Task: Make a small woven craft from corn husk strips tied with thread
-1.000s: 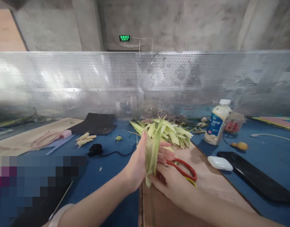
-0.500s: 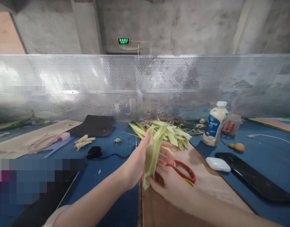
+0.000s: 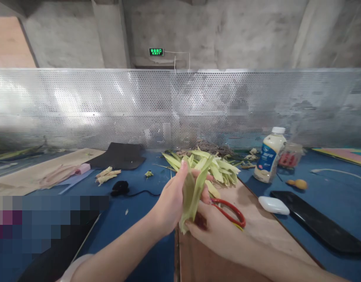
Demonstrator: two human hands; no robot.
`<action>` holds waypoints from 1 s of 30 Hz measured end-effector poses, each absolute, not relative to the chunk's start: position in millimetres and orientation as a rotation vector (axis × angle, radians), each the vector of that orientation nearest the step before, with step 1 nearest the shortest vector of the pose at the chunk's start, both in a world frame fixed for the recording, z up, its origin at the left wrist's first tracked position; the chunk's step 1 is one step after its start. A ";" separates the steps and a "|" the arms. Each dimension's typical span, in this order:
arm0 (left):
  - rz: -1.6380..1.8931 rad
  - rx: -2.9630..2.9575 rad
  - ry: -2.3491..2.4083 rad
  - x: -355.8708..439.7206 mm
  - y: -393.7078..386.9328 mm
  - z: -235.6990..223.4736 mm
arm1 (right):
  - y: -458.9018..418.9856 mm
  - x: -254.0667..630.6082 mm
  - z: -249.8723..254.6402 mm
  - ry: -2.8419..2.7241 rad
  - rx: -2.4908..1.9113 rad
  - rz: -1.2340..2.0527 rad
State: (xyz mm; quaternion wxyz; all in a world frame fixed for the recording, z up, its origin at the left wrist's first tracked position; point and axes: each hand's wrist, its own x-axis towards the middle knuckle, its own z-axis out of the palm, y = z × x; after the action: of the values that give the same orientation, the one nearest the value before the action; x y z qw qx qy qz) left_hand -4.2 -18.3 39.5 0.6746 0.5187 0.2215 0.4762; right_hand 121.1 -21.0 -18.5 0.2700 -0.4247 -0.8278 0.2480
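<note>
My left hand [image 3: 170, 199] is closed around a bundle of pale green leaf strips [image 3: 193, 194], held upright over the near edge of a brown board [image 3: 256, 231]. My right hand [image 3: 218, 231] grips the lower end of the same strips, close to red-handled scissors [image 3: 231, 213] that show just beyond its fingers. A heap of similar green strips [image 3: 211, 164] lies on the board's far end.
A perforated metal screen [image 3: 109, 105] closes the back of the blue table [image 3: 139, 211]. A drink bottle [image 3: 268, 154], a white case [image 3: 273, 205], a black phone [image 3: 318, 227], a black mat [image 3: 120, 154], a black corded object [image 3: 119, 188] and trimmed scraps [image 3: 105, 175] lie around.
Both hands stayed together on the strips; the left hand shifted slightly up and turned the bundle a little. The view moved slightly.
</note>
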 end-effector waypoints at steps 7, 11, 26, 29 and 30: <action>1.065 1.121 0.506 -1.6 -18.0 37.1 | -19.7 120.9 -18.5 -2.216 -1.145 0.704; 1.054 1.125 0.520 -0.8 -18.6 36.9 | -19.1 121.0 -19.3 -2.243 -1.124 0.635; 0.988 1.357 0.503 -4.0 -20.6 47.3 | -24.0 115.4 -12.9 -2.307 -1.260 0.307; 0.966 1.396 0.517 -3.8 -19.9 46.8 | -22.2 115.0 -14.3 -2.301 -1.271 0.346; 0.965 1.410 0.517 -3.6 -19.4 46.8 | -21.7 115.0 -14.3 -2.299 -1.261 0.357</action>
State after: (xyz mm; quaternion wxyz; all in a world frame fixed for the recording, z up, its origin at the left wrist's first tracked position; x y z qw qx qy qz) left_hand -3.6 -19.4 46.8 0.6274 0.6152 0.2253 0.4209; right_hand 115.0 -21.7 -14.3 0.2450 -0.4620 -0.8423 0.1309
